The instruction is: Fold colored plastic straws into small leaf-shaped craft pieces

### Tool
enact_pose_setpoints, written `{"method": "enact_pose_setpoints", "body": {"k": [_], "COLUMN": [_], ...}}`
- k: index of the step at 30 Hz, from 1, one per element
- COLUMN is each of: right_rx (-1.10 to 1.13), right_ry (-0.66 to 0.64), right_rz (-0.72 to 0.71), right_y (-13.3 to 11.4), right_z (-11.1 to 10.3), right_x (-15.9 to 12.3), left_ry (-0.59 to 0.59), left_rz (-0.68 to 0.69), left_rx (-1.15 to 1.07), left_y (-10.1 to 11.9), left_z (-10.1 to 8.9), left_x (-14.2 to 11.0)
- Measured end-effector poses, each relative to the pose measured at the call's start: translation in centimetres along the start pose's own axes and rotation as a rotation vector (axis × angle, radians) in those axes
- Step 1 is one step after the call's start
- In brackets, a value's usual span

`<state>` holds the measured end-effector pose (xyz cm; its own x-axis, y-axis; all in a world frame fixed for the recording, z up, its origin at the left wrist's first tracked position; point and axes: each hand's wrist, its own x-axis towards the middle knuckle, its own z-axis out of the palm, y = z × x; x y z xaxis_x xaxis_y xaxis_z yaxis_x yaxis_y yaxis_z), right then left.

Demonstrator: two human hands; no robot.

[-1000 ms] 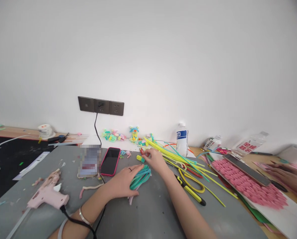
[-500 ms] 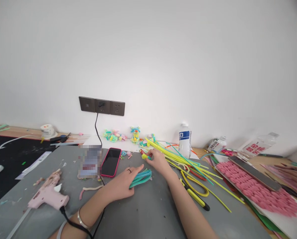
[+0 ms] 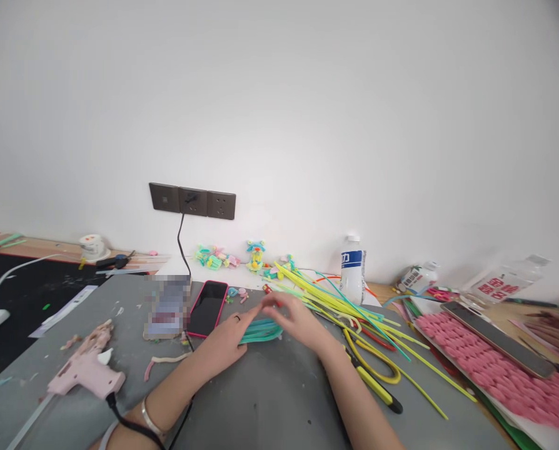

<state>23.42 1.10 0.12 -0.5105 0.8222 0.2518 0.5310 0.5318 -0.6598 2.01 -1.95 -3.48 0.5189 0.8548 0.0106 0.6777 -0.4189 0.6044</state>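
On the grey mat, a looped bundle of teal pipe cleaners (image 3: 261, 331) lies between my hands. My left hand (image 3: 226, 340) grips the bundle's left end, index finger stretched along the top and thumb beneath. My right hand (image 3: 296, 319) arches over the bundle's right end, thumb and fingers apart, the fingertips close to my left index finger. Just beyond them is a small red piece (image 3: 267, 288), partly covered. To the right spreads a pile of yellow-green pipe cleaners (image 3: 326, 290), and yellow-and-black pliers (image 3: 376, 384) lie beside my right forearm.
A pink glue gun (image 3: 85, 372) with its black cord lies at left. Two phones, one pink-edged (image 3: 208, 308), sit behind my left hand. Pipe-cleaner figures (image 3: 255, 255) and a bottle (image 3: 352, 272) stand by the wall. Another person's hand (image 3: 554, 331) shows at far right.
My right hand has left the small yellow-green piece it pinched and come down toward the bundle, its fingers spreading. My left hand stays on the teal bundle. The view has shifted slightly.
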Motion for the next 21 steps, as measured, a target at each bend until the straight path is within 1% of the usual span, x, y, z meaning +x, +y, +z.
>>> {"method": "enact_pose_setpoints", "body": {"k": [1,3,6,7,9,11,13,18,20,21], "right_rx": [0.026,-0.044,-0.13,-0.138,-0.138,-0.117,-0.09,-0.061,-0.049,-0.045], "right_ry": [-0.074,-0.139,-0.17,-0.175,-0.174,-0.15,-0.095,0.106,0.153,0.151], "right_rz": [-0.005,0.02,0.015,0.001,-0.018,-0.009,0.02,0.072,0.084,0.09], "right_y": [-0.6,-1.1,-0.7,-0.4,0.3,1.1,1.8,3.1,3.3,3.3], "right_z": [0.6,1.8,3.1,3.2,3.2,2.9,2.6,2.2,2.1,2.1], "right_x": [-0.1,-0.3,-0.2,0.0,0.3,0.6,0.7,0.8,0.9,0.9], "left_ry": [0.038,0.143,0.296,0.321,0.334,0.33,0.349,0.438,0.423,0.401], "left_rz": [0.002,0.015,0.046,0.05,0.036,0.001,-0.015,0.015,0.012,0.003], "left_rx": [-0.005,-0.036,-0.054,-0.043,-0.018,0.0,0.006,0.031,0.042,0.048], "left_y": [-0.4,-1.2,-1.9,-2.0,-2.1,-2.1,-2.3,-2.4,-2.3,-2.2], "left_z": [0.3,0.6,0.4,0.2,-0.1,-0.2,-0.2,-0.3,-0.6,-0.8], "left_x": [0.2,0.6,0.9,1.0,1.0,1.0,0.9,1.0,1.0,1.0]}}
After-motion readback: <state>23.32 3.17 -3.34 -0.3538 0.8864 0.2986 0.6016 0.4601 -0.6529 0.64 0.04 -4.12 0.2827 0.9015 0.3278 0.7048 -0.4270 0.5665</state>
